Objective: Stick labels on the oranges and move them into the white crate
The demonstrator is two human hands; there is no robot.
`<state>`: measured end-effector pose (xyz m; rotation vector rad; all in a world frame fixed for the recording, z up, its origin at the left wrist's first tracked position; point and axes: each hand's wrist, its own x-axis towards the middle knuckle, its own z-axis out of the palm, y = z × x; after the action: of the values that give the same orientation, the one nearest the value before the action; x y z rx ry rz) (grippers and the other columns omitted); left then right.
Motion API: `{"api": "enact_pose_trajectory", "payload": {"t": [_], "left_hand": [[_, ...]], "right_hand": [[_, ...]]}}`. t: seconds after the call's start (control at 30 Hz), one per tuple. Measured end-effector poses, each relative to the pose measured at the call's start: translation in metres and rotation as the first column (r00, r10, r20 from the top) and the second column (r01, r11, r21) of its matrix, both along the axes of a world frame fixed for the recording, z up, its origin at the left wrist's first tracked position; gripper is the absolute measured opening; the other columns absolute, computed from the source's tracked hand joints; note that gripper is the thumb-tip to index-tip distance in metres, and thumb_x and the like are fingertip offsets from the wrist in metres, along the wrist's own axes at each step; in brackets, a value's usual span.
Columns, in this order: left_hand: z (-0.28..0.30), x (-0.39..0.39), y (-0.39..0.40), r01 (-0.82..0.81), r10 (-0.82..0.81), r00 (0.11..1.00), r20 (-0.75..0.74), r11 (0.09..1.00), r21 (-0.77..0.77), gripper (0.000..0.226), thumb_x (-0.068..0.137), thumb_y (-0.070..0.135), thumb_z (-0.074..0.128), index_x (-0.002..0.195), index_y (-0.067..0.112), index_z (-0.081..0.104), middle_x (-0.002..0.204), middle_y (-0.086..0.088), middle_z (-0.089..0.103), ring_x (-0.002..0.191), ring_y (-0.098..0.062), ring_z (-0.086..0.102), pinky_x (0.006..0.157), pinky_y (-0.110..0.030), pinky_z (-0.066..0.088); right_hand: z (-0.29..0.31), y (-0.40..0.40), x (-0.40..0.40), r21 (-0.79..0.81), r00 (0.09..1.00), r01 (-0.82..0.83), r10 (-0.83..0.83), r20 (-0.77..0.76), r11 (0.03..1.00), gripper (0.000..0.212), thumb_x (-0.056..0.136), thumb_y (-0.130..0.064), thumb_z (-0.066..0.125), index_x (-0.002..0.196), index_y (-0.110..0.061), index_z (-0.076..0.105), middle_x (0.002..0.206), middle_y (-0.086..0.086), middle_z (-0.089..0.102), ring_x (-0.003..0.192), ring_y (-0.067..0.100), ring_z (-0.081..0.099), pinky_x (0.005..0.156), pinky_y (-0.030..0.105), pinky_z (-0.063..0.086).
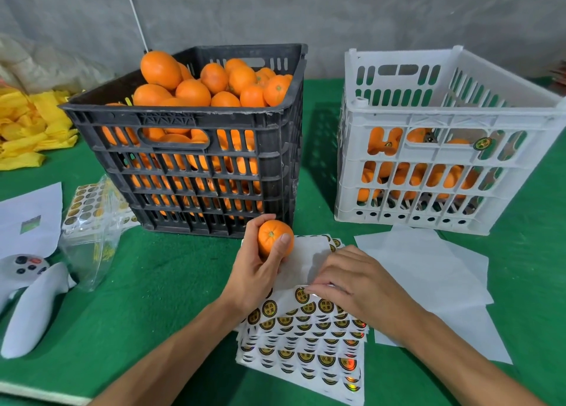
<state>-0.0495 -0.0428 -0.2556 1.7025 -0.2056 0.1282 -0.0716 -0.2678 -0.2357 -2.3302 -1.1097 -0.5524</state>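
- Holding one orange (273, 240), the left hand (260, 271) curled round it, just in front of the black crate (196, 130).
- The right hand (352, 286) pinched at a label (302, 295) on the sticker sheets (303, 344) on the bench (153, 283).
- The orange looked firm, round and light; it could roll, so a grip round its middle seemed best.
- The label looked thin and bendy; lifting it by its edge seemed best.
- The white crate (444, 166) stood to the right, with a few oranges inside.

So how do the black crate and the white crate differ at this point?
The black crate is heaped with oranges above its rim; the white crate holds only a low layer, seen through its slots. The black crate stands left, behind the left hand holding an orange; the white one stands right. The white crate has a round label on its front wall; none shows on the black. Both are slotted plastic crates on the green table.
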Motion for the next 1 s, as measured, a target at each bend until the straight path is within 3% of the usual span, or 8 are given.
{"api": "enact_pose_trajectory", "payload": {"t": [0.13,0.23,0.33,0.4,0.53,0.67,0.87,1.0], "left_hand": [[-0.001,0.001,0.0,0.01,-0.009,1.0,-0.025,0.999,0.039,0.048,0.092,0.067,0.059,0.133,0.045,0.048,0.102,0.029,0.056,0.086,-0.004,0.065,0.073,-0.025,0.057],[0.0,0.001,0.0,0.008,-0.007,1.0,-0.017,0.998,0.063,0.044,0.095,0.062,0.058,0.133,0.043,0.047,0.107,0.023,0.057,0.09,-0.003,0.066,0.076,-0.023,0.058],[0.001,0.001,0.0,0.014,-0.014,1.0,-0.02,0.999,0.044,0.042,0.098,0.055,0.059,0.134,0.037,0.048,0.111,0.006,0.058,0.082,-0.003,0.066,0.073,-0.022,0.057],[0.002,0.001,0.0,0.018,-0.017,1.0,-0.02,0.999,0.04,0.041,0.098,0.053,0.059,0.134,0.036,0.048,0.11,0.003,0.058,0.077,-0.003,0.065,0.071,-0.021,0.056],[0.003,0.0,0.001,0.022,-0.021,0.999,-0.027,1.0,0.021,0.04,0.098,0.053,0.059,0.133,0.038,0.048,0.111,0.004,0.058,0.078,-0.004,0.066,0.071,-0.021,0.056],[0.002,0.001,0.001,0.008,-0.008,1.0,-0.028,1.0,0.006,0.039,0.098,0.053,0.06,0.133,0.038,0.049,0.113,0.003,0.058,0.079,-0.007,0.067,0.071,-0.022,0.057],[0.004,-0.002,0.0,0.006,-0.006,1.0,-0.026,1.0,0.002,0.038,0.098,0.053,0.06,0.132,0.039,0.05,0.115,0.004,0.058,0.082,-0.006,0.067,0.072,-0.022,0.057],[0.009,-0.005,0.0,0.029,-0.029,0.999,-0.019,0.999,-0.034,0.041,0.095,0.057,0.062,0.131,0.042,0.051,0.112,0.006,0.058,0.08,-0.007,0.067,0.07,-0.022,0.056]], "right_hand": [[0.002,0.001,0.0,-0.073,0.906,-0.021,0.05,0.421,0.997,0.01,0.096,-0.02,0.075,0.091,-0.011,0.076,0.092,0.003,0.067,0.078,0.019,0.055,0.072,0.029,0.044],[0.0,0.002,-0.001,-0.109,0.88,-0.042,0.089,0.467,0.993,0.007,0.094,-0.017,0.077,0.092,-0.009,0.076,0.095,0.003,0.067,0.076,0.02,0.056,0.071,0.029,0.047],[-0.003,-0.003,0.0,-0.028,0.998,-0.01,0.011,0.063,1.0,0.024,0.094,-0.039,0.075,0.109,-0.02,0.076,0.108,-0.011,0.067,0.098,0.008,0.059,0.088,0.029,0.047],[-0.002,-0.013,0.002,0.049,0.95,0.085,-0.066,-0.305,0.995,0.047,0.086,-0.06,0.075,0.122,-0.032,0.072,0.125,-0.023,0.062,0.12,0.003,0.055,0.103,0.032,0.042],[-0.003,-0.03,0.007,0.032,0.809,0.052,-0.024,-0.588,0.998,0.05,0.071,-0.068,0.083,0.113,-0.042,0.073,0.149,-0.028,0.044,0.146,0.004,0.033,0.12,0.038,0.027],[-0.01,-0.026,0.009,0.146,0.686,0.04,0.079,-0.723,0.989,0.038,0.072,-0.054,0.089,0.1,-0.032,0.076,0.153,-0.032,0.038,0.15,-0.005,0.021,0.121,0.038,0.022],[-0.012,-0.021,0.008,0.199,0.628,0.056,0.121,-0.769,0.978,0.028,0.075,-0.047,0.089,0.088,-0.027,0.076,0.156,-0.032,0.036,0.151,-0.008,0.013,0.125,0.045,0.012],[-0.005,-0.016,0.004,0.144,0.708,0.028,0.082,-0.701,0.989,0.015,0.082,-0.039,0.085,0.082,-0.03,0.073,0.156,-0.034,0.034,0.152,-0.007,0.01,0.125,0.039,0.009]]}}
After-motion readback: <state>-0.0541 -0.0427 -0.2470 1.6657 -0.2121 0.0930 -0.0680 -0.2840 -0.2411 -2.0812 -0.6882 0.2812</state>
